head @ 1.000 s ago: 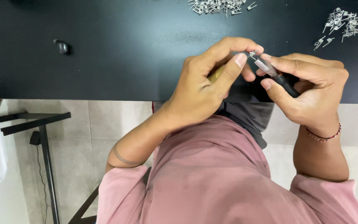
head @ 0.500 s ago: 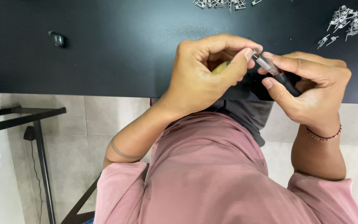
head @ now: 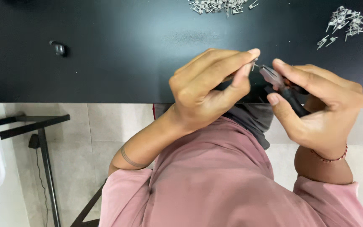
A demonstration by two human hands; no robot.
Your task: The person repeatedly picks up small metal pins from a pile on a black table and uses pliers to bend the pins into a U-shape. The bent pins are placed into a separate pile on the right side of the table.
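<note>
My left hand (head: 209, 90) is curled in front of the black table edge, pinching a tiny metal piece (head: 253, 65) between thumb and forefinger. My right hand (head: 318, 103) grips small pliers (head: 280, 86) with dark handles, their grey jaws pointing at the metal piece, a small gap between them. Both hands hover over my lap, in pink sleeves.
The black table (head: 118, 50) fills the upper view. Two heaps of several small metal pieces lie on it, one at the top middle (head: 219, 6), one at the top right (head: 343, 22). A small dark knob (head: 58, 48) sits at the left. A metal frame (head: 34, 126) stands below left.
The pliers and the pinched piece were together before; now they are slightly apart, with my right hand drawn a little to the right.
</note>
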